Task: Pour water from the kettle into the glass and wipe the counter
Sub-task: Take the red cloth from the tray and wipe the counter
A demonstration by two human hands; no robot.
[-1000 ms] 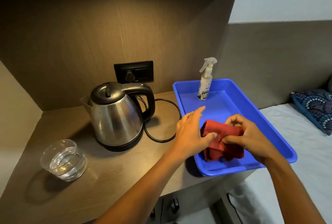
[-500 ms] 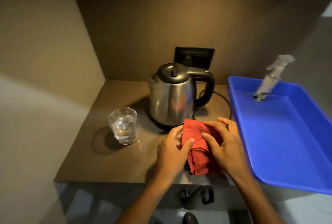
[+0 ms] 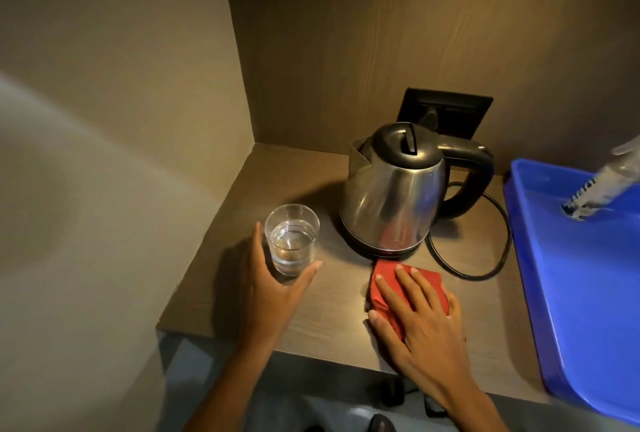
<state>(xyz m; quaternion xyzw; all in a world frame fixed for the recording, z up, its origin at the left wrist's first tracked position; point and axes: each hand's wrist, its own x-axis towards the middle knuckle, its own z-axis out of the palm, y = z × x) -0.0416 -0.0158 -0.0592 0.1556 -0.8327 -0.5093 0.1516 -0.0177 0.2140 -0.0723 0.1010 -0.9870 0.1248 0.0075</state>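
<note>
While left hand [image 3: 273, 289] cups the part-filled glass [image 3: 292, 241] on the table [image 3: 332, 310], right hand [image 3: 419, 321] lies flat on red cloth [image 3: 384, 279] beside kettle [image 3: 391, 196]. Risks: wipe snags cord [image 3: 498, 251]; jostled glass spills.

One each: kettle [image 3: 391, 196], glass [image 3: 291, 244], cloth [image 3: 386, 277], tray [image 3: 571, 276], spray bottle [image 3: 595, 192]

Bare forearms [image 3: 242, 379] lead to left hand [image 3: 273, 289] and right hand [image 3: 426, 324].
</note>
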